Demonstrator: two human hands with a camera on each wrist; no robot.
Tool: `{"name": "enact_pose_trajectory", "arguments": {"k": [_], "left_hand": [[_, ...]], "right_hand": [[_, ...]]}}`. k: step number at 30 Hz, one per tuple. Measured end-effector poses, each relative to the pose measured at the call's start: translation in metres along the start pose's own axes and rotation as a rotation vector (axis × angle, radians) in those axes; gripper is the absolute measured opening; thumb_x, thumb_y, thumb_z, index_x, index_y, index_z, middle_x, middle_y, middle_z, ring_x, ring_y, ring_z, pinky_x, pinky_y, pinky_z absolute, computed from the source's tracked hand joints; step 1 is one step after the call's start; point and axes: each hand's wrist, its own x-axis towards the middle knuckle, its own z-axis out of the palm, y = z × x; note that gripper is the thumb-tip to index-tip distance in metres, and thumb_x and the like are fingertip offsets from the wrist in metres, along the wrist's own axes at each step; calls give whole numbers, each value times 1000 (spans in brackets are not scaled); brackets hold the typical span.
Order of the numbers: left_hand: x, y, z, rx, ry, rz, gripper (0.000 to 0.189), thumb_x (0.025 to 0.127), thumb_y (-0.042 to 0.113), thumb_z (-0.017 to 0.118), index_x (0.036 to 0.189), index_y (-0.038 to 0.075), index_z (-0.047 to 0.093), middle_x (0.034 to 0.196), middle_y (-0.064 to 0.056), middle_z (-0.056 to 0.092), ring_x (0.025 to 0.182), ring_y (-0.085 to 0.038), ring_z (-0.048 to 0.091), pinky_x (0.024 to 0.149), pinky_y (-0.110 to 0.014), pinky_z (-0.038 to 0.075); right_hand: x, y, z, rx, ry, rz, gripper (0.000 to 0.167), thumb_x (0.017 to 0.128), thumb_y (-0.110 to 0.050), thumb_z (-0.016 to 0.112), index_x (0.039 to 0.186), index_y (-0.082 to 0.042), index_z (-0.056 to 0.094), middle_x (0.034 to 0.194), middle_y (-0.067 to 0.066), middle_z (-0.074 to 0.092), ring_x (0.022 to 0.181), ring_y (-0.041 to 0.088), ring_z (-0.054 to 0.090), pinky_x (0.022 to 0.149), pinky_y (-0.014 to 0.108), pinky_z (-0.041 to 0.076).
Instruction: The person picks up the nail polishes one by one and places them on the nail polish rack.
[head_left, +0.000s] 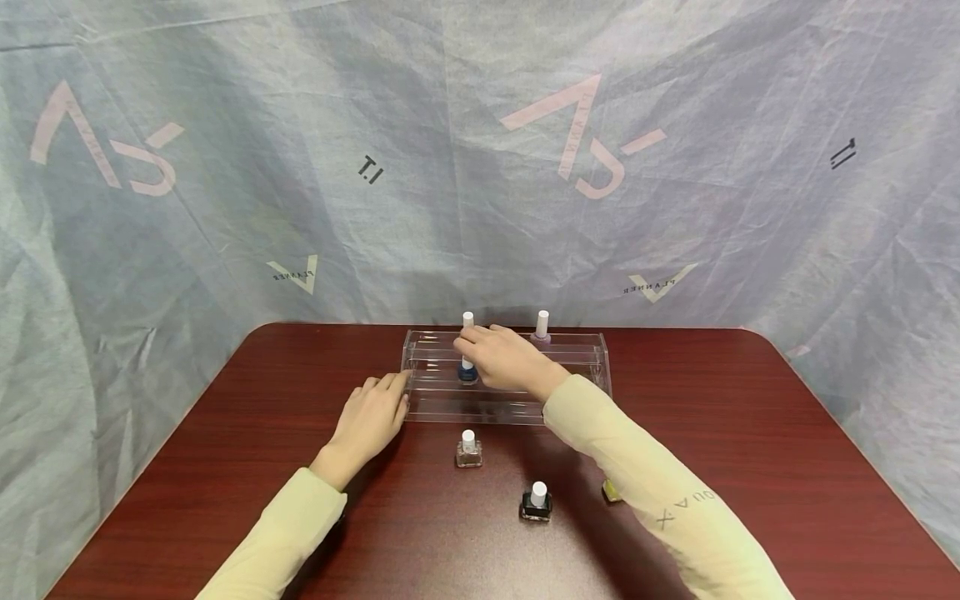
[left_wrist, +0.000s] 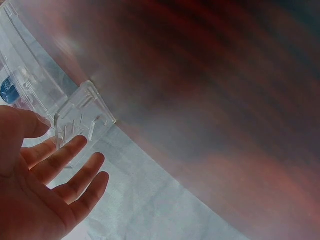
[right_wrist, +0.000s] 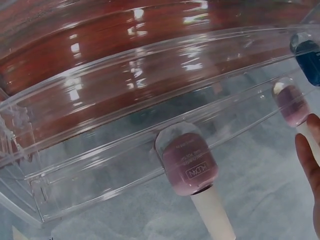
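Clear acrylic stepped rack (head_left: pixel 442 407), head view: reference for all positions. The right hand (head_left: pixel 504 357) is above its middle, fingers drawn narrow at the tall white cap of a lilac-pink glass bottle (head_left: pixel 468 319) at the rack's rear tier. One white-capped dark blue glass bottle (head_left: pixel 467 372) stands on a tier nearer the rack's front; a second lilac-pink bottle with a white cap (head_left: pixel 541 337) stands at the rear, right of the rack's middle. Recommended: work from above, with the knuckles clear of the blue bottle's cap.

Left wrist view: the left hand (left_wrist: pixel 47 187) has its fingers extended and spread at the rack's left end panel. Light contact should suffice for bracing; excess pressure could slide the rack.

Right wrist view: fingertips pinch the first lilac-pink bottle's cap, and its base is at the rear tier. Whether the tier bears its full weight cannot be told. Recommended: check that the base sits flat, align with the second lilac-pink bottle, then release and withdraw upward.
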Motion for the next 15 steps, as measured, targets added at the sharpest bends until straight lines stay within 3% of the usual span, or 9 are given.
{"name": "enact_pose_trajectory", "arguments": {"k": [15], "left_hand": [[0,-1,1,-7,-22,-13,40,90,22,55,128,10,51,118,-8,60,100,-31,57,77,-43,48]], "right_hand": [[5,-4,0,26,-61,53,10,91,-12,47,99,-14,52,96,-1,53,87,15,54,77,31,47]]}}
